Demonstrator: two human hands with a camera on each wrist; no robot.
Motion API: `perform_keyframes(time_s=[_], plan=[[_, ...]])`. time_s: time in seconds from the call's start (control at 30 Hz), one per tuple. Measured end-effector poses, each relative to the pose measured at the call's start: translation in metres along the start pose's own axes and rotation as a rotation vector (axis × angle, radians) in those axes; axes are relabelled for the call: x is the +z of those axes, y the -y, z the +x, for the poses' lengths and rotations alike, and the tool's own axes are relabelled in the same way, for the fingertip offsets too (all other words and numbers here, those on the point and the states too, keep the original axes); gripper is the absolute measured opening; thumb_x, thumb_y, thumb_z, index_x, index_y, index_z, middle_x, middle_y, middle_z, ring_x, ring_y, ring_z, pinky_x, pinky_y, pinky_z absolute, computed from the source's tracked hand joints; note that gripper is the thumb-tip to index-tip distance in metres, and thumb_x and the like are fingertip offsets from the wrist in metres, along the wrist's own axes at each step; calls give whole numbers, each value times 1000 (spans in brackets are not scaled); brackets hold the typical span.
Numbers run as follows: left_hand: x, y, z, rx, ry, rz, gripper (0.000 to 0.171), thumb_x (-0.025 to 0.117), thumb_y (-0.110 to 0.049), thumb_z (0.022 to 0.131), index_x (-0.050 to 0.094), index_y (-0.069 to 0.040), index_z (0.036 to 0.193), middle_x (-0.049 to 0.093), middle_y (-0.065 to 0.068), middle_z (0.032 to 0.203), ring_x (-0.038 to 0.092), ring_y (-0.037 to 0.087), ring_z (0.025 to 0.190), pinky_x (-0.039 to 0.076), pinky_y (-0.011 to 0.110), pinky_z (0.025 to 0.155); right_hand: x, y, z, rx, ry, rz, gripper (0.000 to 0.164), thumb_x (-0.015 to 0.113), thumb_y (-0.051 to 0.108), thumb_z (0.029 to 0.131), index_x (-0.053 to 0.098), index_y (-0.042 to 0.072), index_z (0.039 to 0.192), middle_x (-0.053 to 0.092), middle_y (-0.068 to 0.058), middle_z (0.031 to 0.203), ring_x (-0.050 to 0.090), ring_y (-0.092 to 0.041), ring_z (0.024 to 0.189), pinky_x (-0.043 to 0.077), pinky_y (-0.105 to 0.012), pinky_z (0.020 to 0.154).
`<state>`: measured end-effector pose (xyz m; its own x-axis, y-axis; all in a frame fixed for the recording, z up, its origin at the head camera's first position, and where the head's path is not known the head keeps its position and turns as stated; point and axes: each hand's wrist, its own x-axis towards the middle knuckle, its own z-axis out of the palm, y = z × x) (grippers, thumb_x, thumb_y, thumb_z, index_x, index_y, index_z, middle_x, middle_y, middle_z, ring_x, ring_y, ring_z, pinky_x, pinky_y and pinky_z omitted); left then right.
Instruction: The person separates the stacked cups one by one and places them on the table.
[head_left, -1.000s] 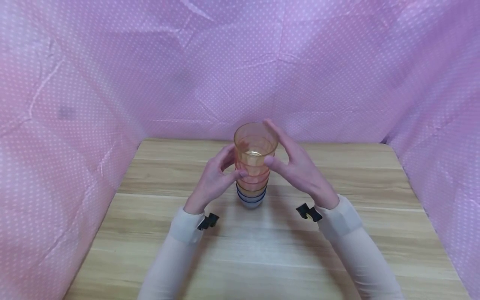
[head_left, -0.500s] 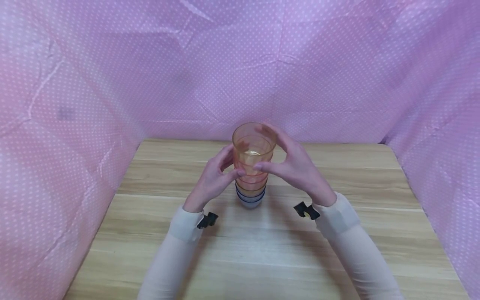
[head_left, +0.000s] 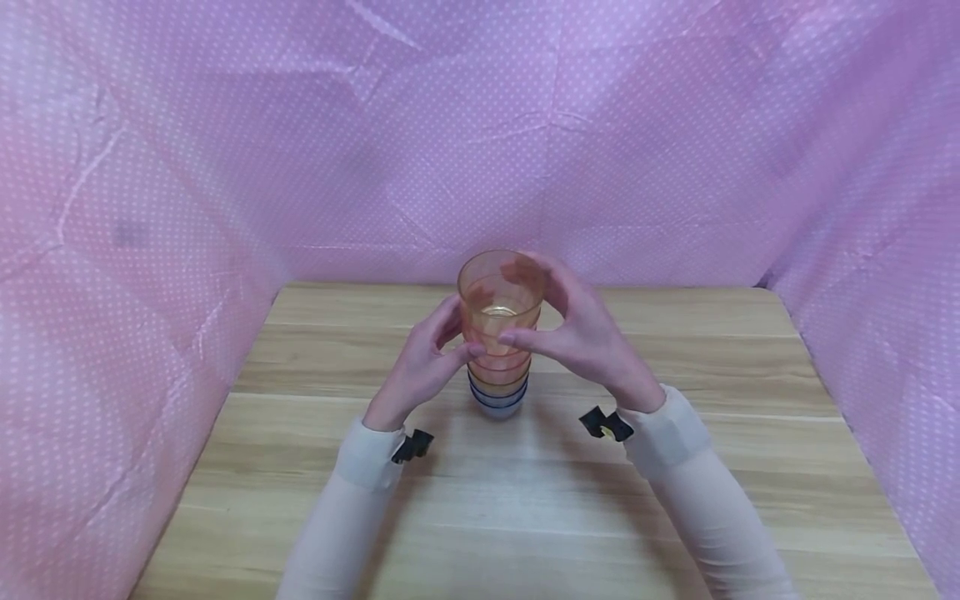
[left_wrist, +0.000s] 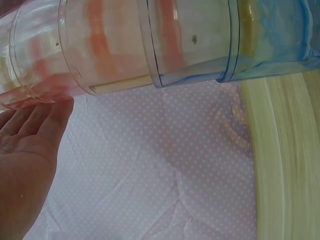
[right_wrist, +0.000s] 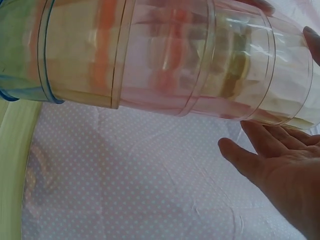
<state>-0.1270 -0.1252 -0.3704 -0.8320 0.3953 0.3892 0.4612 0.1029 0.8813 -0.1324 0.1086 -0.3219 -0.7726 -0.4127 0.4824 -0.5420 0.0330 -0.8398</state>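
A tall stack of clear tinted plastic cups [head_left: 501, 364] stands upright on the wooden table, mouths facing up. Its top cup [head_left: 487, 287] is yellowish; pink rims show below it, and blue-rimmed cups [head_left: 498, 400] sit at the bottom. My left hand [head_left: 422, 360] holds the stack from the left below the top rim, thumb in front and fingers behind. From the right, my right hand [head_left: 588, 337] grips the top cup, its fingers seen through the clear wall. Both wrist views show the nested cups sideways, with the left hand [left_wrist: 30, 145] and right hand [right_wrist: 280, 160] against them.
The wooden table [head_left: 480, 517] extends around the stack. Pink dotted cloth [head_left: 375, 125] hangs behind the table and along both sides, close to its far edge. Black clips [head_left: 606, 423] are attached at the sleeve cuffs.
My right hand has moved left and wrapped its thumb and fingers around the top cup. The stack's upper part has shifted slightly left in view. My left hand keeps its hold.
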Motion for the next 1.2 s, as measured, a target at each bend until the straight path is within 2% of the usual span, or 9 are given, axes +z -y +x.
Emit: perform_keyframes(time_s=[0.37, 0.47, 0.53, 0.67, 0.77, 0.9, 1.03, 1.2], plan=[[0, 1, 1, 25, 8, 25, 64, 73, -2, 94, 45, 2, 152, 59, 22, 143, 61, 35, 129, 49, 42, 112, 2, -3, -2, -18, -13, 7, 87, 85, -15, 75, 42, -4, 149, 58, -17, 145, 53, -26, 137, 41, -38, 119], [0, 1, 1, 35, 11, 29, 64, 73, -9, 95, 46, 2, 151, 59, 21, 143, 61, 35, 128, 50, 42, 112, 3, -3, -3, -31, -16, 16, 87, 84, -16, 75, 41, -5, 150, 57, -18, 146, 53, -27, 137, 44, -40, 117], [0, 1, 1, 37, 13, 30, 65, 72, -19, 96, 46, 2, 151, 59, 21, 143, 61, 34, 128, 50, 42, 112, 3, -3, -3, -30, -14, 25, 88, 84, -17, 75, 40, -5, 150, 56, -18, 147, 53, -27, 137, 47, -41, 115], [-1, 0, 2, 30, 29, 10, 78, 69, -44, 94, 45, 1, 153, 59, 22, 143, 60, 35, 129, 49, 43, 113, 2, -3, -3, 9, -3, 42, 87, 83, -14, 78, 38, -2, 152, 55, -16, 149, 52, -26, 138, 49, -42, 112], [-3, -1, 4, 18, 59, 0, 86, 67, -55, 92, 43, -1, 154, 57, 20, 146, 58, 35, 132, 47, 44, 114, 0, -3, -3, 43, 6, 37, 90, 84, -10, 80, 36, 1, 155, 54, -14, 149, 51, -24, 139, 48, -42, 114], [-6, -3, 9, 30, 95, 19, 87, 70, -54, 91, 42, -4, 156, 54, 16, 149, 54, 31, 135, 48, 46, 113, -2, -3, -1, 69, 20, 13, 92, 87, -2, 79, 37, 7, 157, 56, -10, 148, 52, -22, 138, 46, -44, 115], [-7, -6, 14, 55, 106, 44, 79, 77, -38, 92, 44, -5, 155, 54, 13, 148, 52, 28, 135, 51, 45, 110, -2, -3, 1, 66, 25, -8, 89, 89, 2, 79, 43, 8, 154, 59, -8, 144, 55, -21, 133, 47, -44, 114], [-6, -7, 14, 31, 115, 46, 81, 71, -49, 92, 44, -5, 153, 58, 14, 143, 58, 29, 131, 49, 45, 112, -3, -4, 2, 36, 12, -15, 86, 89, -1, 77, 46, 5, 151, 62, -8, 140, 58, -22, 129, 48, -43, 113]])
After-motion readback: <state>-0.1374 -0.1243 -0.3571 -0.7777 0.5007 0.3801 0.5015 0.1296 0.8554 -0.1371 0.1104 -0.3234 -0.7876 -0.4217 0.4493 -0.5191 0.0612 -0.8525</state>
